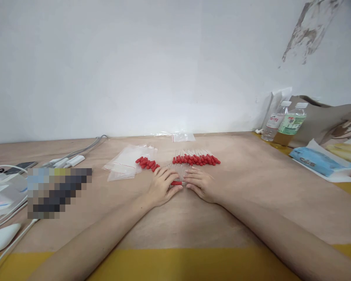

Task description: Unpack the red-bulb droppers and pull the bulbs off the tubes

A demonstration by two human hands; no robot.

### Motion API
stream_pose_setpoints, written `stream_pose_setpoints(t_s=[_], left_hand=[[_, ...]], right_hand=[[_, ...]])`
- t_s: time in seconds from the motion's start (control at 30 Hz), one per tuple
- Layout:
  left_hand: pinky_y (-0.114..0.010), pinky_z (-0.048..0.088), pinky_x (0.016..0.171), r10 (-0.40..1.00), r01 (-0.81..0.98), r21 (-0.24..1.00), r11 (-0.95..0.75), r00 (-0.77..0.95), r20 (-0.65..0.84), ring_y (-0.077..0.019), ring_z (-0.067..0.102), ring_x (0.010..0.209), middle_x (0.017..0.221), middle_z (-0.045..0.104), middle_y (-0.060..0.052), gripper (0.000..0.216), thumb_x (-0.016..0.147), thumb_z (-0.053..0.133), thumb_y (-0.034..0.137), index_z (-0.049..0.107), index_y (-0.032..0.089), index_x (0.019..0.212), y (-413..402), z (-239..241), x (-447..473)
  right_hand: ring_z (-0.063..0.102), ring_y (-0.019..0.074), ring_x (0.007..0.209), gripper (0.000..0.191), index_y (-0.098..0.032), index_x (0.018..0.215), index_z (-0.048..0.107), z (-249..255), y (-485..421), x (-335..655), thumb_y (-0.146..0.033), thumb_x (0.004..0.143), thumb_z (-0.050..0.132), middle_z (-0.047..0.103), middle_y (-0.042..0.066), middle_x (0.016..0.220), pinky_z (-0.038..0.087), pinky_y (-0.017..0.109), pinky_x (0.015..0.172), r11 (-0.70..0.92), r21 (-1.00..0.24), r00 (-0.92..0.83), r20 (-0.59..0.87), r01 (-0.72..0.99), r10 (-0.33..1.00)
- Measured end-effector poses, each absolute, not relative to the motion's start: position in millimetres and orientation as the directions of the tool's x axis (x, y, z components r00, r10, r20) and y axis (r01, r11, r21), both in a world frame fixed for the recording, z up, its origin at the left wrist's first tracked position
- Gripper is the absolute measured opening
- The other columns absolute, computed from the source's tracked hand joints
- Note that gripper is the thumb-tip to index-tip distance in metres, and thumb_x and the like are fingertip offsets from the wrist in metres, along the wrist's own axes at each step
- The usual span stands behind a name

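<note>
Two hands meet: the left hand [162, 186] pinches a red-capped dropper [177, 182]; the right hand [199, 183] touches its clear end, grip unclear. Behind lie spare droppers [196, 159].

The table [251, 203] bears clear bags [123, 166], loose red caps [148, 163], a row of red-capped droppers [196, 159]; two bottles [292, 124], a blue pack [318, 162].

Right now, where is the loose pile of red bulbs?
In the head view, the loose red bulbs lie left of centre, beside the clear plastic bags, just beyond the left hand and left of the row of red-capped droppers.
</note>
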State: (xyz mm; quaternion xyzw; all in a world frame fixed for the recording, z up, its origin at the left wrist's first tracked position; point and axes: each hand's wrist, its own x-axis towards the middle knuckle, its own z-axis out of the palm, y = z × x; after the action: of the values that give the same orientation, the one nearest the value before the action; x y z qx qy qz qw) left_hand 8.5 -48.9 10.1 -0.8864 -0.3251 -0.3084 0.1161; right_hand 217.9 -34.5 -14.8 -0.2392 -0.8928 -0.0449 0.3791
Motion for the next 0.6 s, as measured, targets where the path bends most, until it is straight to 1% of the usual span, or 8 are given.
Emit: stream_pose_setpoints(t_s=[0.1, 0.17, 0.27, 0.43, 0.6], left_hand=[[-0.035, 0.033, 0.084, 0.483, 0.609, -0.009, -0.793, 0.638, 0.599, -0.0168, 0.05, 0.09, 0.094, 0.062, -0.003, 0.015, 0.084, 0.048, 0.03, 0.058, 0.019, 0.085, -48, 8, 10], [-0.034, 0.034, 0.084, 0.472, 0.595, -0.009, -0.804, 0.648, 0.598, -0.0161, 0.05, 0.089, 0.091, 0.063, -0.002, 0.014, 0.085, 0.047, 0.028, 0.058, 0.019, 0.085, -48, 7, 11], [-0.035, 0.034, 0.084, 0.47, 0.59, -0.015, -0.807, 0.658, 0.589, -0.0162, 0.05, 0.087, 0.089, 0.063, -0.002, 0.014, 0.085, 0.047, 0.027, 0.058, 0.019, 0.085, -50, 8, 11], [-0.039, 0.029, 0.089, 0.483, 0.605, -0.074, -0.793, 0.697, 0.53, -0.0176, 0.049, 0.092, 0.092, 0.063, -0.001, 0.016, 0.085, 0.045, 0.028, 0.058, 0.019, 0.082, -53, 13, 10], [-0.04, 0.027, 0.092, 0.481, 0.601, -0.11, -0.792, 0.724, 0.494, -0.0182, 0.048, 0.095, 0.092, 0.062, -0.001, 0.018, 0.085, 0.043, 0.029, 0.057, 0.019, 0.08, -56, 17, 8]], right_hand=[[0.052, 0.0166, 0.106, 0.023, -0.019, 0.102, 0.06, -16, -34, 217, -0.025, 0.085, 0.047, 0.064, 0.004, 0.103, 0.037, 0.038, 0.099, 0.894, -0.115, -0.6, 0.703, 0.433, 0.381], [0.052, 0.0173, 0.106, 0.023, -0.019, 0.102, 0.06, -17, -34, 216, -0.027, 0.084, 0.049, 0.064, 0.004, 0.103, 0.037, 0.039, 0.099, 0.9, -0.118, -0.608, 0.7, 0.419, 0.375], [0.054, 0.0178, 0.104, 0.021, -0.018, 0.099, 0.061, -19, -34, 214, -0.028, 0.083, 0.051, 0.065, 0.005, 0.1, 0.038, 0.039, 0.098, 0.913, -0.117, -0.598, 0.722, 0.392, 0.349], [0.058, 0.015, 0.096, 0.016, -0.017, 0.092, 0.061, -21, -35, 211, -0.022, 0.085, 0.046, 0.066, 0.006, 0.092, 0.039, 0.037, 0.098, 0.938, -0.107, -0.573, 0.767, 0.33, 0.289], [0.056, 0.014, 0.1, 0.015, -0.017, 0.093, 0.058, -21, -38, 214, -0.02, 0.085, 0.045, 0.065, 0.005, 0.091, 0.038, 0.036, 0.099, 0.939, -0.07, -0.626, 0.728, 0.337, 0.279]])
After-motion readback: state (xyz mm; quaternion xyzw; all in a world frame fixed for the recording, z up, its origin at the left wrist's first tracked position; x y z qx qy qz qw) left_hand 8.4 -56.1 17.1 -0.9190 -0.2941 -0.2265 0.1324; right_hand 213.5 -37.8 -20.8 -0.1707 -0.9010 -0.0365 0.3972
